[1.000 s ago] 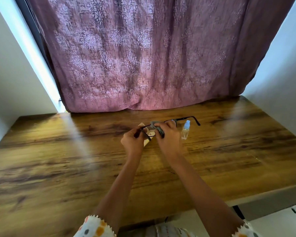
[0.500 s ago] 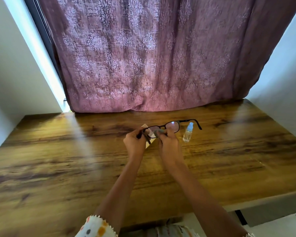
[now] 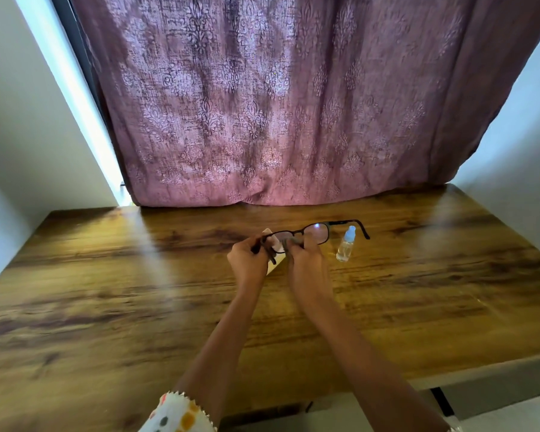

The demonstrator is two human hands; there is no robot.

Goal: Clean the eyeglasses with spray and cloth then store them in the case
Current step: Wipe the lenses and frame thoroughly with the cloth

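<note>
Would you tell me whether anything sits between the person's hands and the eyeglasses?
Nothing blocks them. The left hand grips one end of the eyeglasses directly; the right hand pinches a grey cloth against a lens, the only thing in between. The spray bottle stands apart on the table, to the right.

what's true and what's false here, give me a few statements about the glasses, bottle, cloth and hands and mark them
1. Both the left hand and the right hand hold the eyeglasses. True.
2. The spray bottle lies on its side. False: it stands upright on the table.
3. The right hand pinches a grey cloth against a lens. True.
4. The spray bottle is in the left hand. False: it stands untouched, to the right of both hands.
</note>
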